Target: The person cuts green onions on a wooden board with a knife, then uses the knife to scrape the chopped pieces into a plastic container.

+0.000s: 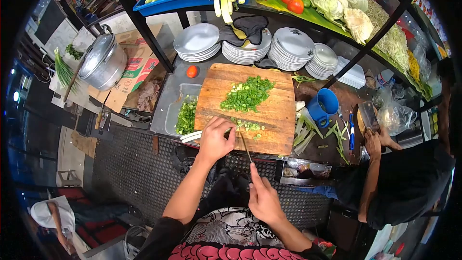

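Note:
On the wooden cutting board (284, 115) lies a heap of chopped green onion (248, 95), with smaller pale slices (251, 126) below it. My left hand (216, 139) is closed over green onion stalks (191, 136), whose white ends stick out to its left past the board's edge. My right hand (263, 197) grips the handle of a knife (246, 147). The blade points up and left, close beside my left fingertips. A clear container (172, 110) of chopped greens (186, 115) stands left of the board.
Behind the board are stacked plates (196, 38) and a tomato (192, 71). To the right are a blue mug (322, 106), loose trimmings (304, 132) and another person's hands (375, 142). A metal pot (103, 60) stands at left. Vegetables (332, 0) fill the shelf above.

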